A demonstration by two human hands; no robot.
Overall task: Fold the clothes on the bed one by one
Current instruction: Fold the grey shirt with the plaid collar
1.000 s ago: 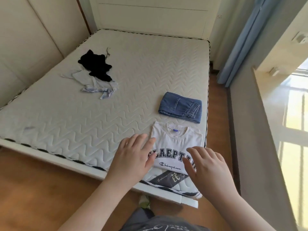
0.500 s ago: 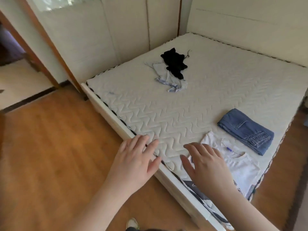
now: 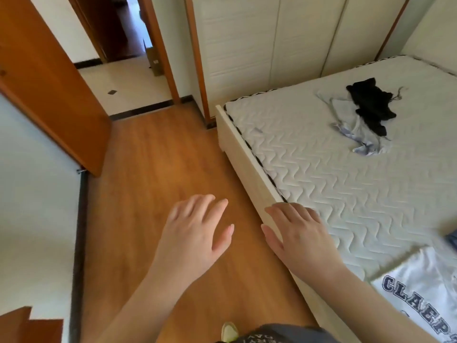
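Note:
A crumpled black garment (image 3: pixel 371 105) lies on a crumpled pale blue garment (image 3: pixel 356 129) at the far side of the bed (image 3: pixel 321 174). A folded white T-shirt with dark lettering (image 3: pixel 425 288) rests at the bed's near right corner. A sliver of the folded blue jeans (image 3: pixel 452 240) shows at the right edge. My left hand (image 3: pixel 195 233) hovers over the wooden floor with fingers spread, holding nothing. My right hand (image 3: pixel 299 236) hovers over the bed's edge, fingers straight, empty.
The wooden floor (image 3: pixel 158 169) stretches left of the bed frame (image 3: pixel 244 159). An orange door (image 3: pixel 49 85) stands open at the left, with a doorway (image 3: pixel 128 70) behind it. White wardrobe doors (image 3: pixel 272 45) stand beyond the bed. My shoe (image 3: pixel 228 331) shows at the bottom.
The view has swung left, away from the folded T-shirt and jeans toward the floor and doorway. Both hands have left the T-shirt and now hover near the bed's left edge.

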